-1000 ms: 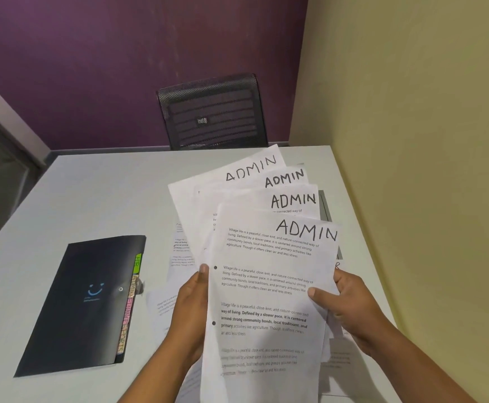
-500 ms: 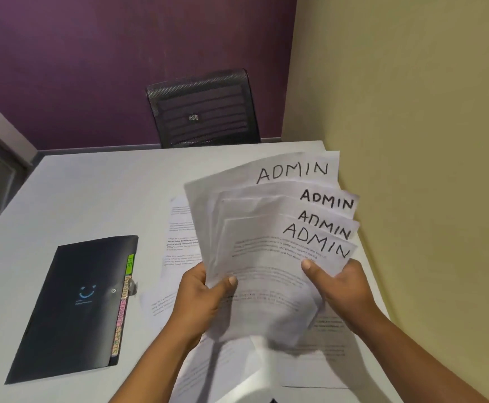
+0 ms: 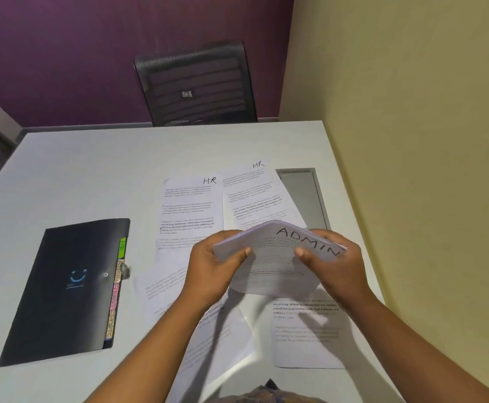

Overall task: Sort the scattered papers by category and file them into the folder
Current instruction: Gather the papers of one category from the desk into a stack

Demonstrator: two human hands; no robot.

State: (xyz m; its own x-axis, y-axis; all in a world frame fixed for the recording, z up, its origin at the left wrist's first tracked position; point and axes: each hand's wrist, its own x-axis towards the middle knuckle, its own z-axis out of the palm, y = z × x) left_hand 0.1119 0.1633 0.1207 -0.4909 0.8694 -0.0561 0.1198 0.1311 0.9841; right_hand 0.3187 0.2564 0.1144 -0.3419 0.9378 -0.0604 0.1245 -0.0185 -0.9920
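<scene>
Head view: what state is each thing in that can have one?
ADMIN stack: in one bundle, bowed, held above the table.
Left hand: grips the stack's left edge.
Right hand: grips its right edge.
Folder: closed, flat on the table.
HR sheets: loose, face up on the table.
Chair: at the table's far edge.

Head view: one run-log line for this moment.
left hand, right hand: gripping ADMIN stack | folder: closed on table | HR sheets: loose on table
</scene>
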